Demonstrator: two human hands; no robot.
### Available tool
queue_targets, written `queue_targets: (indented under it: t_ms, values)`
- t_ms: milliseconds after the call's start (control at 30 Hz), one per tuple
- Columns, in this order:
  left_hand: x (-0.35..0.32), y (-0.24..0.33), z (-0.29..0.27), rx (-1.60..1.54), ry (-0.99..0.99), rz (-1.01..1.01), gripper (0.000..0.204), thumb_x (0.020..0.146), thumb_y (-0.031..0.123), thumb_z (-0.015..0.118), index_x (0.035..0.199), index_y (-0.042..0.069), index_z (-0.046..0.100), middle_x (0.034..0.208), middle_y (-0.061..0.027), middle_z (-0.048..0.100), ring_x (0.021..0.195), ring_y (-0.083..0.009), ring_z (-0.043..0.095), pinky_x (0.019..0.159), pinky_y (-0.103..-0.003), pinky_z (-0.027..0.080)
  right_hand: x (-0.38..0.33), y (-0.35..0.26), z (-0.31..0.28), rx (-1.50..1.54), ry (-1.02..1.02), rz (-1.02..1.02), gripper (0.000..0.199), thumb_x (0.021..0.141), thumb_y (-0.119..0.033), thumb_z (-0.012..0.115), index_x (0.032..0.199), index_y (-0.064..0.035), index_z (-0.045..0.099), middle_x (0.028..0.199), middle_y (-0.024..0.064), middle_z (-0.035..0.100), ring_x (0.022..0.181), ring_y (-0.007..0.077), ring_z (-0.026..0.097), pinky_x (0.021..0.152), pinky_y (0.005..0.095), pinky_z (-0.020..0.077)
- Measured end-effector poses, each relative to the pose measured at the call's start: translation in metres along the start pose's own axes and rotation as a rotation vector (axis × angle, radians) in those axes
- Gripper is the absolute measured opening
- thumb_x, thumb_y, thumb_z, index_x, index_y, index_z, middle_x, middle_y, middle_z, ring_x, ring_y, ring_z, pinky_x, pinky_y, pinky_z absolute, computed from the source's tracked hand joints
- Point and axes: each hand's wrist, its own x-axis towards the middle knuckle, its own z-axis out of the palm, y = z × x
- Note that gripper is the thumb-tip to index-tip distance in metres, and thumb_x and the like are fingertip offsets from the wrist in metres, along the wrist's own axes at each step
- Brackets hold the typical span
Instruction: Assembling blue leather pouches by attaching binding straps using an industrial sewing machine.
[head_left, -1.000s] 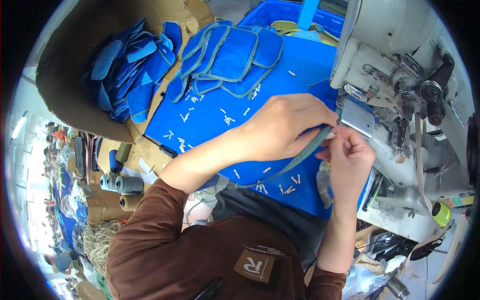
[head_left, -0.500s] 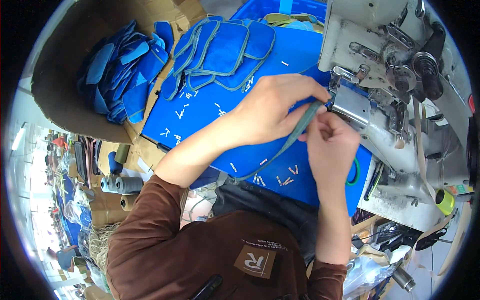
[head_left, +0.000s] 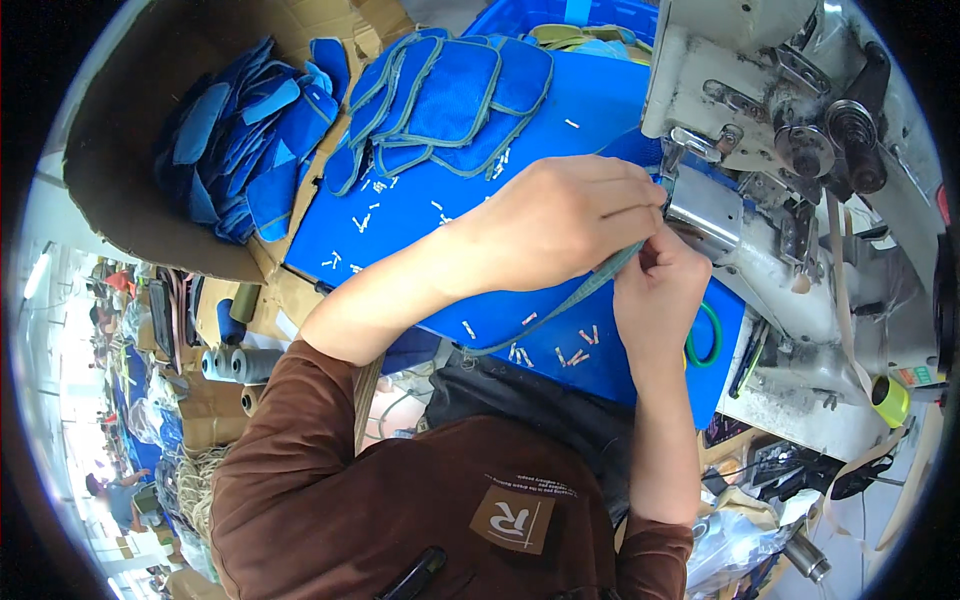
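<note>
My left hand (head_left: 580,220) reaches across the blue work surface to the sewing machine (head_left: 705,210). Its fingers are closed together at the edge of the machine's metal bed, and what they grip is hidden. A narrow grey-green fabric strip (head_left: 570,303) runs from under this hand toward the near edge of the surface. Close beside it, my right hand (head_left: 660,285) is closed in a pinch at the strip's upper part, fingertips almost touching the left fingers. Beyond the left hand shows a dark blue fabric patch (head_left: 634,147), partly covered.
Blue padded pieces with grey-green edging (head_left: 450,95) lie stacked at the back. A cardboard box (head_left: 110,170) at left holds more blue pieces. Short pale scraps (head_left: 575,357) are scattered about. A green scissor handle (head_left: 707,335) lies right of my right hand; thread spools (head_left: 255,365) stand at left.
My left hand has rolled over, its back now covering the strip's upper end. My right hand has shifted slightly left, exposing more of the green handle.
</note>
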Motion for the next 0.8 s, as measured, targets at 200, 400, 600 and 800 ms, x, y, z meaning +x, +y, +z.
queue_targets:
  t_ms: [200,400,600,800]
  values:
    - [0.0,-0.001,0.002,0.125,-0.005,0.106,0.021,0.075,0.008,0.068,0.096,0.005,0.069,0.108,-0.0064,0.068,0.103,-0.0258,0.067,0.084,-0.036,0.056,-0.002,0.006,-0.003,0.012,-0.023,0.005,0.003,0.083,0.003,0.063,0.084,0.0056,0.064,0.063,0.0105,0.06,0.058,0.0157,0.056,0.055,0.0277,0.0439]
    - [-0.003,-0.004,0.004,0.105,0.019,0.135,0.022,0.074,0.009,0.069,0.095,0.005,0.07,0.107,-0.0065,0.069,0.101,-0.0262,0.067,0.082,-0.036,0.056,-0.001,0.005,-0.002,0.028,0.015,-0.013,0.003,0.079,0.005,0.062,0.076,0.0048,0.063,0.057,0.018,0.057,0.049,0.0258,0.06,0.051,0.0321,0.0448]
    - [-0.006,-0.004,0.004,0.038,0.079,0.148,0.026,0.071,0.007,0.069,0.097,0.002,0.07,0.109,-0.0102,0.068,0.097,-0.0287,0.068,0.079,-0.038,0.057,0.0,-0.006,-0.008,0.13,-0.021,0.104,0.005,0.083,0.006,0.062,0.083,0.0046,0.066,0.061,0.0127,0.064,0.053,0.0164,0.065,0.052,0.028,0.0488]
    - [-0.005,-0.005,0.008,-0.005,0.113,0.121,0.028,0.071,0.004,0.069,0.099,0.001,0.07,0.108,-0.0119,0.069,0.096,-0.0292,0.068,0.078,-0.038,0.057,0.004,-0.015,-0.018,0.228,-0.073,0.19,0.01,0.094,0.0,0.06,0.094,0.0059,0.069,0.069,0.0038,0.067,0.059,0.007,0.063,0.053,0.0216,0.051]
